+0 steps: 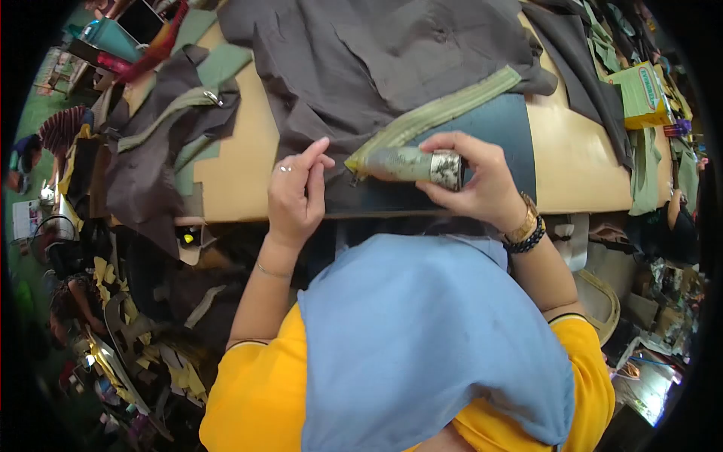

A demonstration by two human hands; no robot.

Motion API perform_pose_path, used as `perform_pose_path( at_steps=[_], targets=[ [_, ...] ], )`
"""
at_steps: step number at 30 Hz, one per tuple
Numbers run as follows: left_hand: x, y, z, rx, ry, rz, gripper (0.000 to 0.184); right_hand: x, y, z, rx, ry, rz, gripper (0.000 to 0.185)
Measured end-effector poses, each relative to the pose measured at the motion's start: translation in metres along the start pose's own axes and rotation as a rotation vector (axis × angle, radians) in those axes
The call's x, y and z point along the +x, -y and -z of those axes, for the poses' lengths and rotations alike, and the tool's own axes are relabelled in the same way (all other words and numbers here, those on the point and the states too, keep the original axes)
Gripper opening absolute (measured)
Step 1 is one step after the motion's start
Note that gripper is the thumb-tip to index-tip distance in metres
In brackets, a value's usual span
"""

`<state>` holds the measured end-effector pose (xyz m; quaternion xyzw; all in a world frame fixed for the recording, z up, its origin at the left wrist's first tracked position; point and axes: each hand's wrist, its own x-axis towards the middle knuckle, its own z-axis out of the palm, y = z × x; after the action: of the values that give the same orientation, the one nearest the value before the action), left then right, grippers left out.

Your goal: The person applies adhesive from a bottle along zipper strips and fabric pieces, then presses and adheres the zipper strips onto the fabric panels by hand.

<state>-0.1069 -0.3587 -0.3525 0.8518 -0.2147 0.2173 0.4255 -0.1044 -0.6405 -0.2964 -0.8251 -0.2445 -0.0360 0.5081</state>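
Note:
My right hand (482, 177) is wrapped around the stained, silvery end of a pale squeeze bottle (407, 164). The bottle lies level in the air, its yellow tip toward my left hand. My left hand (296, 192) is raised just left of that tip, fingers drawn together and index finger pointing up; I see nothing in it. Beyond the bottle, a pale green zipper-like strip (459, 104) runs slantwise over dark grey-brown fabric (324, 68). Its near end is partly hidden behind the bottle. Under the strip is a dark flat board (497, 143).
The tan table (576, 151) ends just in front of my body. More dark fabric (151, 151) with another green strip hangs over its left side. At the right stand dark cloth pieces and a yellow-green box (640, 94). Other people sit at the far left.

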Motion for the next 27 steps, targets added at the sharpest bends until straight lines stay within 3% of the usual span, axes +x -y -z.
perform_pose_path(
  at_steps=[2, 5, 7, 10, 12, 15, 19, 20, 23, 25, 27],
  targets=[
    [0.001, 0.000, 0.002, 0.035, -0.049, -0.032, 0.035, 0.002, 0.000, -0.003, -0.033, -0.006, 0.069, 0.038],
    [0.001, 0.006, 0.005, 0.021, -0.078, 0.177, 0.045, 0.001, 0.004, -0.003, 0.091, 0.038, -0.014, 0.038],
    [0.007, 0.019, 0.006, 0.131, -0.057, 0.248, 0.058, -0.003, -0.002, 0.001, 0.198, 0.110, -0.076, 0.042],
    [0.024, 0.034, 0.005, 0.456, 0.067, 0.408, 0.081, -0.021, -0.020, 0.012, 0.489, 0.037, -0.189, 0.048],
    [0.037, 0.042, 0.003, 0.588, 0.196, 0.577, 0.101, -0.039, -0.031, 0.030, 0.562, -0.185, -0.242, 0.048],
    [0.046, 0.033, -0.006, 0.638, 0.199, 0.486, 0.098, -0.080, -0.071, 0.063, 0.614, -0.563, -0.281, 0.046],
    [0.048, 0.021, -0.019, 0.682, 0.240, 0.338, 0.077, -0.138, -0.129, 0.112, 0.441, -0.954, -0.357, 0.039],
    [0.053, 0.016, -0.021, 0.617, 0.231, 0.292, 0.060, -0.147, -0.141, 0.118, 0.503, -1.029, -0.328, 0.040],
    [0.071, 0.001, -0.022, -0.020, 0.212, 0.487, 0.052, -0.160, -0.168, 0.123, 0.691, -1.170, -0.247, 0.044],
    [0.089, -0.012, -0.026, -0.236, 0.097, 0.287, 0.046, -0.159, -0.170, 0.125, 0.690, -1.127, -0.218, 0.043],
    [0.121, -0.063, -0.014, -0.474, 0.079, 0.613, 0.049, -0.160, -0.174, 0.127, 0.626, -1.066, -0.211, 0.043]
  ],
)
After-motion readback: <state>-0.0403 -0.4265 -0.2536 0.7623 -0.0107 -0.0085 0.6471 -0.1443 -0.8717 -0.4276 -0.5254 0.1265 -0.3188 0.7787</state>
